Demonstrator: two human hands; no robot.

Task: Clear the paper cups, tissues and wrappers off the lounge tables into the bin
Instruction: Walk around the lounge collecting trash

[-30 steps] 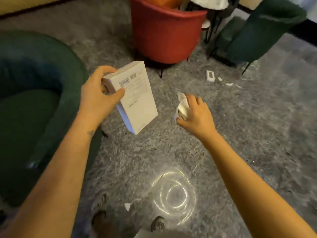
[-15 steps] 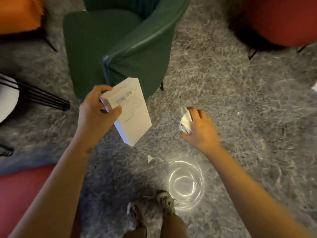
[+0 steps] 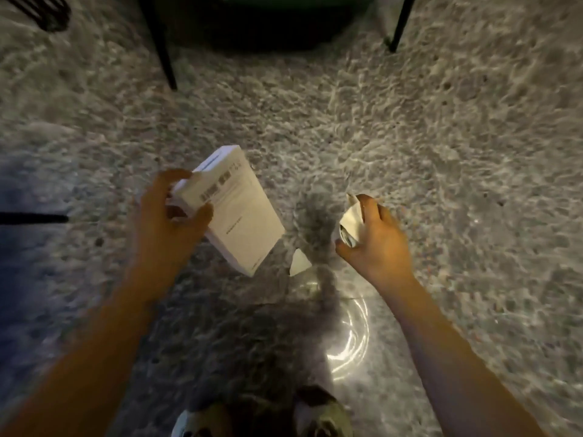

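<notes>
The view drops and swings. The grey carpet [image 3: 441,152] now fills almost everything, and the green chair [image 3: 277,23] that stood large in the far middle is down to a dark underside and two black legs at the far edge. My grips haven't changed.

My left hand [image 3: 167,219] clasps the white box [image 3: 239,216] by its upper end, thumb across the printed face and fingers curled behind, with the box tilting down to the right. My right hand [image 3: 378,244] is clenched round a crumpled white wad [image 3: 350,219]; whether it's tissue or wrapper, I can't tell. So the rubbish is in the air, one piece per hand, over the carpet.

I'd say this is the carry. The litter is gathered, but there's no bin in sight and no table either. Next I need to look up, find the bin and walk there.

A bright ring of light [image 3: 350,335] glows just beyond my shoes [image 3: 325,411]. A small paper scrap [image 3: 299,263] lies on the carpet between my hands, just beside the box's low corner. Both hands are full, so I'd have to free a finger to pick it up. The chair blocks the way straight ahead, and a black wire frame [image 3: 47,11] sits far left.
</notes>
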